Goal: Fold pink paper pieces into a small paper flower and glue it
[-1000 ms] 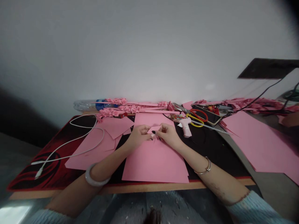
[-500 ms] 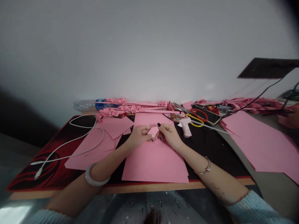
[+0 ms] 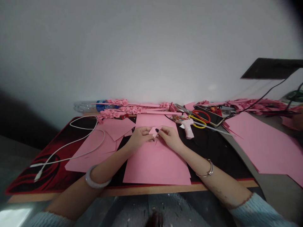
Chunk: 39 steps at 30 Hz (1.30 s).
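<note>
My left hand point(image 3: 141, 135) pinches a small folded piece of pink paper point(image 3: 153, 129) from the left. On the other side, my right hand point(image 3: 169, 136) is closed on the same piece, its dark-nailed thumb pressed on the paper's face. Both hands are close together, above large pink sheets point(image 3: 157, 167) lying on a black and red mat point(image 3: 213, 154). Fingers cover part of the small piece, so its exact folds cannot be made out.
Pink paper flowers point(image 3: 134, 110) and a plastic bottle point(image 3: 85, 106) lie along the wall. Right of my hands are a glue gun point(image 3: 188, 127), scissors point(image 3: 201, 116) and a phone point(image 3: 214, 118). A white cable point(image 3: 63, 148) loops over left sheets point(image 3: 94, 154). More sheets point(image 3: 262, 145) lie right.
My right thumb has moved left and down onto the small pink piece. The fingertips of both hands are closer together, and less of the paper shows.
</note>
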Available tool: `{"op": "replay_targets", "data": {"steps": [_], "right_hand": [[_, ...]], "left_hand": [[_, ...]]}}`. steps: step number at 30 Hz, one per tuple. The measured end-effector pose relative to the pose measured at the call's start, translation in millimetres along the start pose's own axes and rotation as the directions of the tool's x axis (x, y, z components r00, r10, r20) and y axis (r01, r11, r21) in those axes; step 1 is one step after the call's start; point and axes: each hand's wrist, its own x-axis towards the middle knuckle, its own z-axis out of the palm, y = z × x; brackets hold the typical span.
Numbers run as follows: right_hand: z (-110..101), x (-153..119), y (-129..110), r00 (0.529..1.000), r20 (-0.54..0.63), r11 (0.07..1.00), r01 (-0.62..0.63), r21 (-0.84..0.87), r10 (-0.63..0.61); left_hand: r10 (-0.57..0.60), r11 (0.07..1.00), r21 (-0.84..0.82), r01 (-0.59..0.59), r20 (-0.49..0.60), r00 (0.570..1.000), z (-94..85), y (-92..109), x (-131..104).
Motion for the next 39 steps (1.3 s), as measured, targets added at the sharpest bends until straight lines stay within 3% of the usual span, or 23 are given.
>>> {"op": "replay_targets", "data": {"steps": [11,19,27,39], "right_hand": [[-3.0,-3.1,4.7,0.964,-0.068,0.941,0.235,-0.244,-0.258],[-3.3,-3.9,2.4,0.887,0.086,0.800,0.447,-0.401,-0.453],[-3.7,-3.9,0.4,0.876,0.162,0.769,0.478,-0.424,-0.455],[-4.1,-4.1,0.0,0.886,0.137,0.789,0.458,-0.409,-0.443]], "left_hand": [[-0.016,0.997,-0.079,0.017,0.005,1.000,0.8,3.1,-3.1],[0.025,0.996,-0.089,-0.026,-0.014,1.000,-1.6,1.1,-2.6],[0.049,0.991,-0.125,-0.052,-0.021,0.999,-2.4,-0.8,-1.0],[0.065,0.983,-0.174,-0.066,-0.008,0.998,-0.8,3.2,-2.0]]}}
